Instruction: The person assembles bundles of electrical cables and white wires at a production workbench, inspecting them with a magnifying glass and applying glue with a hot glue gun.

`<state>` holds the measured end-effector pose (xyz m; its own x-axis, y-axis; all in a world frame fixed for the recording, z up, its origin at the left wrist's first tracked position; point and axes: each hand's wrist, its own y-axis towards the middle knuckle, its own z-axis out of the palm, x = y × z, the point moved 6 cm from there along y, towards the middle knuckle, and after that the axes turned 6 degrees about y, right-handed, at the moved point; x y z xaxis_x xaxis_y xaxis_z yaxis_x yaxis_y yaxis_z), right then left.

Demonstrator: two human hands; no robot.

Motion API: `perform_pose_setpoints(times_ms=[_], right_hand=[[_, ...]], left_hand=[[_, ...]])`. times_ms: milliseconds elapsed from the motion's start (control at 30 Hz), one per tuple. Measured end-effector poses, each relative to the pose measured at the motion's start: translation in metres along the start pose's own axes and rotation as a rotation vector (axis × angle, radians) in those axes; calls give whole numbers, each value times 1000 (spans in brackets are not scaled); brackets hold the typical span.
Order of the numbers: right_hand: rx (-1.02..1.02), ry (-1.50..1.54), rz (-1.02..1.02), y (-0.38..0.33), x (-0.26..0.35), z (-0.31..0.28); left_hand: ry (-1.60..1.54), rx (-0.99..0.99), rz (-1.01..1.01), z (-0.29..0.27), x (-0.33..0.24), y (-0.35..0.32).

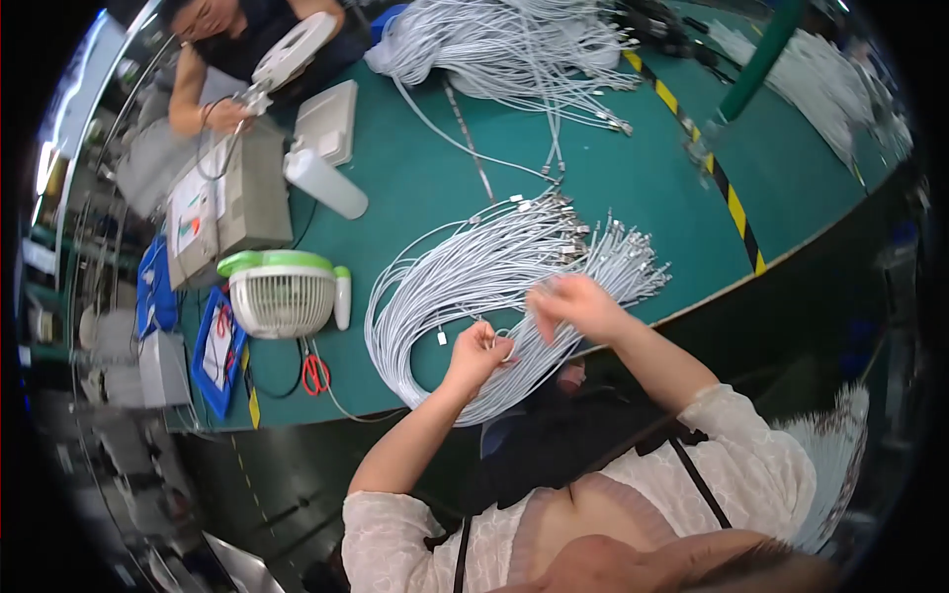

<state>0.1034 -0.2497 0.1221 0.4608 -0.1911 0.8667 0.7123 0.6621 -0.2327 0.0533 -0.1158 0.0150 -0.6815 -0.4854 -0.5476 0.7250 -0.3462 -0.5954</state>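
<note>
A large curved bundle of white cables (415, 296) lies on the green table, with metal connectors (568, 222) gathered at its far right ends. Over the inner side of the bundle, my left hand (474, 358) has its fingers curled together in a pinch on a thin white cable (502, 342). My right hand (581, 308) hovers above the right part of the bundle, just right of the left one. Its fingertips are smeared by motion, so whether they grip anything cannot be made out. A small white tag (442, 338) sits inside the curve of the cables.
To the left stand a green-and-white fan (282, 296), red-handled scissors (315, 374), a blue tray (217, 351), a white bottle (326, 184) and a beige box (252, 193). Another cable heap (504, 49) lies at the back. Across the table, a person (232, 59) works with a lamp (295, 49).
</note>
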Motion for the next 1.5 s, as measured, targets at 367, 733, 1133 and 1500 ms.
perform_pose_setpoints(times_ms=[367,733,1133,1500], right_hand=[[-80,-1064,-700,56,-29,6],[188,-912,-749,43,-26,46],[434,-1146,-1023,17,-38,84],[-23,-555,-71,81,-72,-11]], left_hand=[[37,-366,301,-47,-17,-3],[-692,-454,89,-50,-7,45],[-923,-164,96,-69,14,41],[635,-391,572,-31,-33,-34]])
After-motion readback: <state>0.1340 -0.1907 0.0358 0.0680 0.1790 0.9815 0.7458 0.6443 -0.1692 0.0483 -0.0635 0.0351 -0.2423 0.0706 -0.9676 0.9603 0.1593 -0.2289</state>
